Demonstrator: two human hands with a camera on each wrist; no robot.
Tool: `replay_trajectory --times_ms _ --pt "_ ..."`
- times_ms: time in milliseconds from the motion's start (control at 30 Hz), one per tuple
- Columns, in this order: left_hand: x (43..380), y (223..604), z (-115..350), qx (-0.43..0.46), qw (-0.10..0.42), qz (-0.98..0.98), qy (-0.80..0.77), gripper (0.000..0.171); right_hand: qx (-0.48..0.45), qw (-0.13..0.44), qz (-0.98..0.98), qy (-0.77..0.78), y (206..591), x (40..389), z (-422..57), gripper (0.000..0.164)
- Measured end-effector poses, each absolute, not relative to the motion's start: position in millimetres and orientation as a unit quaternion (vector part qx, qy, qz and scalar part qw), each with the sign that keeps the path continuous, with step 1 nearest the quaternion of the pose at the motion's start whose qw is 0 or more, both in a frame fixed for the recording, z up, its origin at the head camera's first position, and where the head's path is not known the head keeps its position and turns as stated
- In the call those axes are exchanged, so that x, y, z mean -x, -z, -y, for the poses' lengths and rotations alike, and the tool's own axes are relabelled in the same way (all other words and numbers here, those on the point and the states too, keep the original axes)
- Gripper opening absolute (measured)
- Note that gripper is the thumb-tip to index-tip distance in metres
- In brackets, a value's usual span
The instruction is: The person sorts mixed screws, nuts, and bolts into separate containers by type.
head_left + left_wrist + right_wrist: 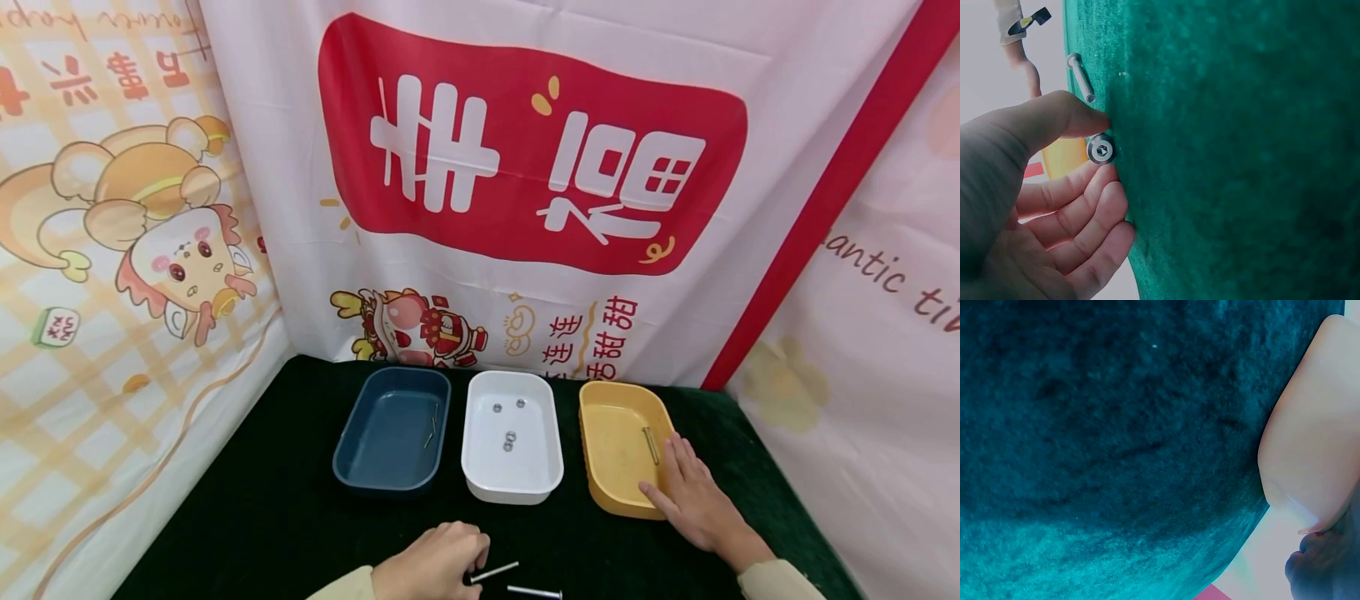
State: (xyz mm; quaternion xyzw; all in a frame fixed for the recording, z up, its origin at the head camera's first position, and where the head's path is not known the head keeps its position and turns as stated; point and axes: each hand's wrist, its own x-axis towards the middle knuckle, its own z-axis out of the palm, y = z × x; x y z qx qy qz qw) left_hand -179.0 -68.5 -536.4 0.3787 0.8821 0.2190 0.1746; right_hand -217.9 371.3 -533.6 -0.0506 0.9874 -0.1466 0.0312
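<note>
My left hand (435, 562) is low on the dark green cloth. Its thumb and index finger pinch a hex-socket bolt (1102, 150), seen head-on in the left wrist view; the bolt's shank (497, 572) points rightward in the head view. A second silver bolt (1082, 78) lies just beyond the thumb. Over at the right, my right hand (697, 496) rests on the near right rim of a yellow tray (611, 492), fingers fairly straight, thumb over the edge. One long bolt (650, 446) leans inside that tray. In the right wrist view, the hand (1329, 569) is dark and mostly cut off.
A white tray (512, 479) in the middle holds several nuts (511, 436). Left of it stands a dark blue tray (382, 479) with thin screws (432, 425) in it. Printed cloth walls (525, 325) enclose the back and sides of the green-covered table (255, 517).
</note>
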Motion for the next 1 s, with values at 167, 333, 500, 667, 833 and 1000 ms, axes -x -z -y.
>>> replay_trajectory --times_ms 167,333,500,667,833,1000 --pt "180 540 68 -0.381 0.181 -0.876 -0.235 0.011 0.05 0.032 -0.987 0.15 533 217 -371 0.103" --pt "181 542 66 -0.383 0.181 -0.873 -0.241 0.011 0.049 0.029 -0.988 0.145 534 217 -371 0.103" --pt "182 542 64 -0.388 0.183 -0.869 -0.248 0.01 0.051 0.027 -0.988 0.14 534 217 -371 0.103" --pt "182 539 65 -0.386 0.187 -0.869 -0.248 0.011 0.051 0.024 -0.989 0.139 533 217 -370 0.102" --pt "184 535 65 -0.38 0.191 -0.874 -0.235 0.012 0.053 0.022 -0.989 0.139 532 215 -369 0.102" --pt "186 530 64 -0.392 0.178 -0.876 -0.219 0.012 0.052 0.023 -0.989 0.135 531 215 -368 0.103"
